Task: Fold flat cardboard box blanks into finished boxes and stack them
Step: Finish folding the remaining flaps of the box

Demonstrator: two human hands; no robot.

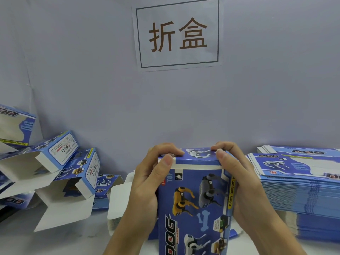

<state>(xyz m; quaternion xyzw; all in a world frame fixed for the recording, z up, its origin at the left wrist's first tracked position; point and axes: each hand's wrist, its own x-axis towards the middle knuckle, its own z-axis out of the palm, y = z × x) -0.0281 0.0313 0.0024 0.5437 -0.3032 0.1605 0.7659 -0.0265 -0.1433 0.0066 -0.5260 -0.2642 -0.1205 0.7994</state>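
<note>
Presently we find one box (195, 205) upright at the near middle of the counter (77, 242), the left hand (147, 183) and right hand (239, 183) each curled round its upper corners, fingers pressing the top flap closed. We judge this box nearly finished. Several folded boxes (60, 172) lie tumbled, ends open, at the left edge, not neatly stacked. A tall stack of flat blanks (301, 196) remains at the right edge, so most work is outstanding. The box's lower end is cut off from view.
</note>
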